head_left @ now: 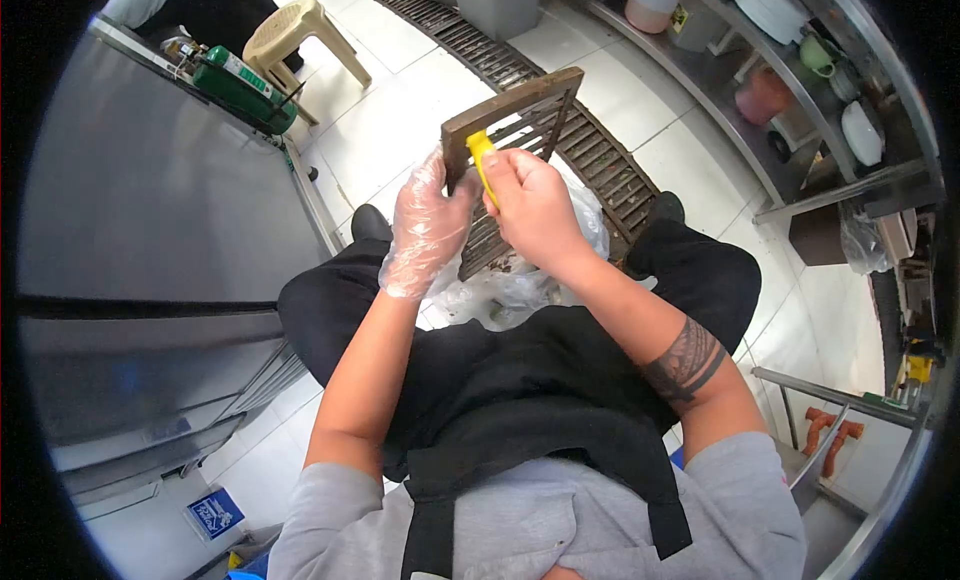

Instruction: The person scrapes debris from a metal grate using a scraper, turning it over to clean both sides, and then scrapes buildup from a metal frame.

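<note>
My left hand [425,230], in a clear plastic glove, grips the left side of a brown rectangular frame [515,100], worn wood or rusty metal, which stands tilted up between my knees. My bare right hand [537,208] is closed around a yellow-handled tool [481,152]. The tool's upper end meets the frame near its upper left corner, and its kind cannot be made out. Beneath my hands lies a crumpled clear plastic bag [505,295], partly hidden by my forearm.
A slatted floor drain grate [590,145] runs across white tiles. At left stand a grey metal cabinet [150,180], a green cylinder [240,90] and a beige plastic stool [295,30]. Metal shelves [720,110] with containers line the right, with a grey bin [497,5] behind.
</note>
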Tool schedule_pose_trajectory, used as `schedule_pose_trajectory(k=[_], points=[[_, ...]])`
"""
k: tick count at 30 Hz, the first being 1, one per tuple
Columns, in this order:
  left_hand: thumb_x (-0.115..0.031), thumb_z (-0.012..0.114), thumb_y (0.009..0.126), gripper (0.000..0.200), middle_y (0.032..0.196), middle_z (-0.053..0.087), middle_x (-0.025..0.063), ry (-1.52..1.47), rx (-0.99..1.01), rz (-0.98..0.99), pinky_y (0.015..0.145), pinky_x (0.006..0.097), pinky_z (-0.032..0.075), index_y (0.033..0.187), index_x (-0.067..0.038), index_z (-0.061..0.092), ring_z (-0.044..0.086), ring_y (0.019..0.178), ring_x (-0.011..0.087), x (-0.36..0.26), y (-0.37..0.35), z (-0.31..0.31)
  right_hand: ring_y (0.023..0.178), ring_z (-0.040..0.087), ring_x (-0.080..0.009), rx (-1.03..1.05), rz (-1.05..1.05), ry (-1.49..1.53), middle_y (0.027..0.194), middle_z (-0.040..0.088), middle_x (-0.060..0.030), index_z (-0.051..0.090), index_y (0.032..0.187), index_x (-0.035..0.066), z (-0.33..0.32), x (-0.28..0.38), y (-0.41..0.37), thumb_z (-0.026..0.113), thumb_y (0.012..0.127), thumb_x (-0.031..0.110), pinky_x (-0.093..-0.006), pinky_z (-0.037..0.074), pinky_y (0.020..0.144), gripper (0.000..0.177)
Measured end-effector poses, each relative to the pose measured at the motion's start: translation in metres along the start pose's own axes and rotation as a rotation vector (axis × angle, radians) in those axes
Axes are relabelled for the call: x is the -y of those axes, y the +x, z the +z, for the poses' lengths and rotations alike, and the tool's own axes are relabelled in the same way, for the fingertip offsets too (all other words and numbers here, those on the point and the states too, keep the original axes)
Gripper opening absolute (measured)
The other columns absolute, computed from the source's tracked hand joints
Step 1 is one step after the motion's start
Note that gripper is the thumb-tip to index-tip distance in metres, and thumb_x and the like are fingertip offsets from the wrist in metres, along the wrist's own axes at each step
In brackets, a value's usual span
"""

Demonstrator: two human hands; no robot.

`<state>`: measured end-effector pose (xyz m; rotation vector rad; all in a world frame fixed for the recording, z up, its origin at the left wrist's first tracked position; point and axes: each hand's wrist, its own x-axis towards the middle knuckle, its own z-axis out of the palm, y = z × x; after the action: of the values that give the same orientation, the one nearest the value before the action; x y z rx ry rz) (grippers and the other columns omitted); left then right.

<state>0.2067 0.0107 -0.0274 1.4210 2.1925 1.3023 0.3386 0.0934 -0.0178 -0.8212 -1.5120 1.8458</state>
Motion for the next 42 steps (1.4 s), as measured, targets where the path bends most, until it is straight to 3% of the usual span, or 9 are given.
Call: schedule_pose_trajectory(k=[4,7,10,12,19,25,28,33,42], points=[[-0.008,0.073,0.093,0.042,0.116,0.075,0.0175,-0.118,0.099,-0.155,0.093,0.0367,0.054,0.133,-0.001,0.064,0.072,0.108,0.022,0.001,0.01,-0.005,0.058,0.054,-0.0089,0.084,0.041,-0.489,0.079,0.066,-0.0042,0.066,0.101,0.002,-0.037,0.014,-0.012,0.056,0.11,0.028,-0.0267,0.046,0.054,0.03],[-0.015,0.076,0.097,0.043,0.123,0.069,0.0084,-0.661,0.038,0.016,0.101,0.0336,0.051,0.134,0.002,0.062,0.064,0.113,0.0159,0.012,0.02,-0.009,0.069,0.058,-0.0101,0.206,0.235,-0.13,0.096,0.069,-0.0058,0.066,0.118,0.001,-0.084,0.004,-0.035,0.057,0.109,0.021,-0.0273,0.051,0.063,0.024],[-0.028,0.071,0.102,0.042,0.116,0.072,0.0109,-0.786,-0.07,-0.18,0.106,0.0331,0.048,0.132,0.0,0.062,0.065,0.114,0.0192,-0.003,0.035,-0.016,0.08,0.06,-0.0095,0.193,0.249,-0.01,0.107,0.069,-0.0038,0.062,0.132,0.001,-0.119,-0.002,-0.05,0.057,0.108,0.017,-0.027,0.052,0.073,0.029],[-0.046,0.059,0.108,0.046,0.094,0.072,0.0081,-0.728,-0.234,-0.302,0.089,0.0321,0.054,0.109,-0.001,0.067,0.068,0.095,0.0147,-0.007,0.048,-0.012,0.076,0.057,-0.0072,0.115,0.242,0.01,0.101,0.066,-0.001,0.062,0.134,0.002,-0.123,-0.001,-0.055,0.061,0.106,0.016,-0.0255,0.05,0.072,0.032],[-0.04,0.061,0.109,0.042,0.086,0.068,0.0076,-0.799,-0.529,-0.322,0.061,0.0257,0.047,0.102,0.001,0.067,0.068,0.07,0.0163,0.025,0.086,0.003,0.074,0.055,-0.0062,0.074,0.32,-0.201,0.094,0.06,0.002,0.068,0.129,0.002,-0.127,0.009,-0.055,0.077,0.096,0.022,-0.0245,0.046,0.062,0.039],[-0.027,0.059,0.108,0.031,0.079,0.066,0.0081,-0.76,-0.412,-0.22,0.058,0.0259,0.044,0.097,0.001,0.066,0.066,0.065,0.017,0.037,0.078,-0.016,0.108,0.067,-0.014,0.067,-0.14,-0.449,0.119,0.074,-0.009,0.067,0.136,-0.001,-0.124,0.036,-0.056,0.076,0.097,0.016,-0.0307,0.051,0.098,0.043],[-0.025,0.055,0.106,0.031,0.074,0.064,0.0085,-0.74,-0.317,-0.215,0.061,0.0291,0.045,0.091,0.0,0.064,0.063,0.063,0.0187,0.046,0.079,-0.025,0.108,0.067,-0.0147,0.05,-0.21,-0.615,0.121,0.074,-0.0104,0.069,0.136,0.001,-0.117,0.08,-0.055,0.075,0.096,0.013,-0.0316,0.051,0.1,0.042],[-0.028,0.058,0.101,0.029,0.067,0.055,0.0062,-0.86,-0.184,-0.248,0.062,0.0318,0.046,0.085,-0.004,0.061,0.059,0.061,0.0197,0.053,0.081,-0.043,0.083,0.07,-0.0321,0.166,-0.386,-0.987,0.095,0.072,-0.0198,0.07,0.134,0.002,-0.119,0.127,-0.042,0.078,0.09,0.012,-0.0351,0.054,0.078,0.047],[-0.032,0.06,0.106,0.037,0.065,0.056,0.0071,-0.851,-0.455,-0.319,0.046,0.0277,0.044,0.086,-0.001,0.06,0.058,0.05,0.0146,0.06,0.061,-0.05,0.073,0.066,-0.0372,0.384,-0.527,-1.269,0.081,0.069,-0.0166,0.077,0.122,0.007,-0.081,0.15,0.006,0.076,0.089,0.015,-0.0435,0.051,0.067,0.034]])
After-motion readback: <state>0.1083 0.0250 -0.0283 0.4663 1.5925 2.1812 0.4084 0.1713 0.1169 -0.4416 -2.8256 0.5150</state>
